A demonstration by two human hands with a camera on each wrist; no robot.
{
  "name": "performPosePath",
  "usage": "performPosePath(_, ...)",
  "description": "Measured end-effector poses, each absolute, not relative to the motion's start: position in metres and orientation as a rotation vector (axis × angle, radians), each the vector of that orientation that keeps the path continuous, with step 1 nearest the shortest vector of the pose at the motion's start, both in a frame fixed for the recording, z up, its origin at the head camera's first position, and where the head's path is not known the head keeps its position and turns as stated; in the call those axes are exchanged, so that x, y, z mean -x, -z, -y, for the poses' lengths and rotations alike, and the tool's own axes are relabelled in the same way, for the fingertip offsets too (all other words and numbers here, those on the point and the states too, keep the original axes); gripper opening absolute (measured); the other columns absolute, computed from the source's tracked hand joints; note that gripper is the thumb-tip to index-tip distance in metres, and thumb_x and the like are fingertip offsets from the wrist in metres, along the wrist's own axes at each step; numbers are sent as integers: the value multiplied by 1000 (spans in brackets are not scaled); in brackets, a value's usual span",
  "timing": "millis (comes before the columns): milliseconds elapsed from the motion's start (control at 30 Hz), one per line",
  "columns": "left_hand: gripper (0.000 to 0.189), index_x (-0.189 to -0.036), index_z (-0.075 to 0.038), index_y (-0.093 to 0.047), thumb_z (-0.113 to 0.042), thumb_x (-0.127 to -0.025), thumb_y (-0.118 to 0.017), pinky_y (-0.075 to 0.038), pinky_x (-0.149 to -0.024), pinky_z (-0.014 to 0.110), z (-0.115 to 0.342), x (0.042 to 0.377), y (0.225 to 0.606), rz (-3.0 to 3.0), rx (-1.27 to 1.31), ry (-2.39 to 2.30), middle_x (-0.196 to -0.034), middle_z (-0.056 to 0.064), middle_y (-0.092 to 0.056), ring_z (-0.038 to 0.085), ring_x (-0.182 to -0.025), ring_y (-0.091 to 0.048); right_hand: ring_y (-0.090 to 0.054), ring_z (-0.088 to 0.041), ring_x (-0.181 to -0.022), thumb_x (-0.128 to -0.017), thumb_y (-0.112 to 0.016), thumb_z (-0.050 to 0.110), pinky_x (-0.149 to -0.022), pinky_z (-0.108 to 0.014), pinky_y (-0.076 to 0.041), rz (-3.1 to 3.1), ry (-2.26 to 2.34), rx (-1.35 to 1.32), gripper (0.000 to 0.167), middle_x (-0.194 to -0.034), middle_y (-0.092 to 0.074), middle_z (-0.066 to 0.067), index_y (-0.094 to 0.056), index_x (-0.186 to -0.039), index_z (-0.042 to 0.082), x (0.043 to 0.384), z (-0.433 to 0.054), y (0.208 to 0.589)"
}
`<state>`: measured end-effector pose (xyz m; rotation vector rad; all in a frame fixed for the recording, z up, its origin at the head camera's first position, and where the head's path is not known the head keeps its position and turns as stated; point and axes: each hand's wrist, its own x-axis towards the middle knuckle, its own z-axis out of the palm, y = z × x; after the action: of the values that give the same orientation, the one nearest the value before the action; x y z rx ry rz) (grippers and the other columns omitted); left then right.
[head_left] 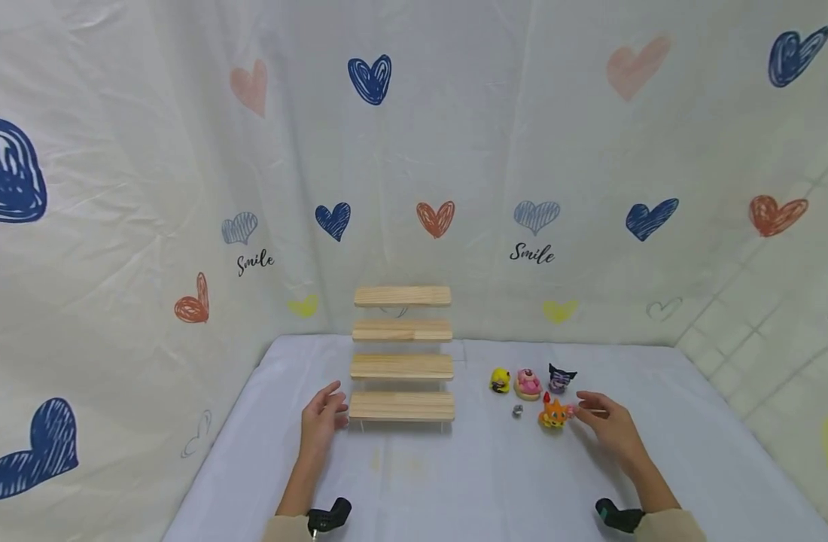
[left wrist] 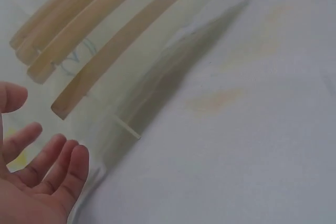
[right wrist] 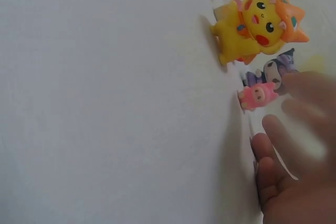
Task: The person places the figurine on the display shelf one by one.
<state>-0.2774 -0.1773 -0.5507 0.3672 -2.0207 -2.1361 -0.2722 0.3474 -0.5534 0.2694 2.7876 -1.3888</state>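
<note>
Left hand [head_left: 322, 421]: loosely spread, holding nothing, beside the shelf's [head_left: 402, 367] left end.
Right hand [head_left: 610, 425]: fingers parted, apparently empty, near the pink toy [right wrist: 257, 96]; contact unclear.
Crowding it: yellow toy [head_left: 554, 414] left, purple toy [head_left: 559, 380] behind.

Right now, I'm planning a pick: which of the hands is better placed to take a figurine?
Probably the right hand: it's beside the figurines, while the left hand is beside the wooden shelf.
</note>
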Motion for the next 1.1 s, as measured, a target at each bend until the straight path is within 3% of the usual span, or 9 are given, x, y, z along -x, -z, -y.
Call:
performPosePath(167,41,-139,4,-58,-8,-99,-62,-61,-71,33,172,279,553,2006,-348,2200,-95,8,-68,12,-77,-67,-56,-39,-123,-103,-61,39,-89,-34,-54,-2795,1400,-309,58,-135,-59,-26,-51,-146,2,272,-344,555)
performPosePath(267,41,-137,3,-60,-9,-98,-63,-58,-65,27,171,286,567,1985,-346,2215,-87,-3,-66,10,-73,-66,-58,-37,-120,-102,-63,36,-83,-25,-51,-2814,1401,-311,55,-131,-61,-25,-53,-143,1,271,-344,557)
performPosePath(467,37,-131,2,-64,-9,-95,-66,-53,-55,25,169,285,572,1973,-362,2204,-82,-4,-66,10,-66,-62,-60,-34,-114,-101,-65,33,-73,-13,-47,-2831,1414,-327,51,-126,-63,-24,-57,-139,-1,274,-341,561)
performPosePath(800,36,-129,-1,-66,-12,-95,-69,-48,-52,24,168,284,573,1974,-400,2233,-83,-3,-65,11,-64,-58,-58,-35,-111,-101,-66,30,-83,-29,-51,-2858,1376,-411,47,-126,-62,-24,-60,-136,0,277,-334,567)
performPosePath(1100,36,-128,-6,-68,-8,-92,-70,-48,-53,23,168,285,578,1925,-359,2284,-85,-3,-68,11,-66,-60,-60,-35,-109,-100,-66,23,-83,-33,-53,-2888,1364,-450,40,-124,-64,-26,-62,-133,0,278,-330,569)
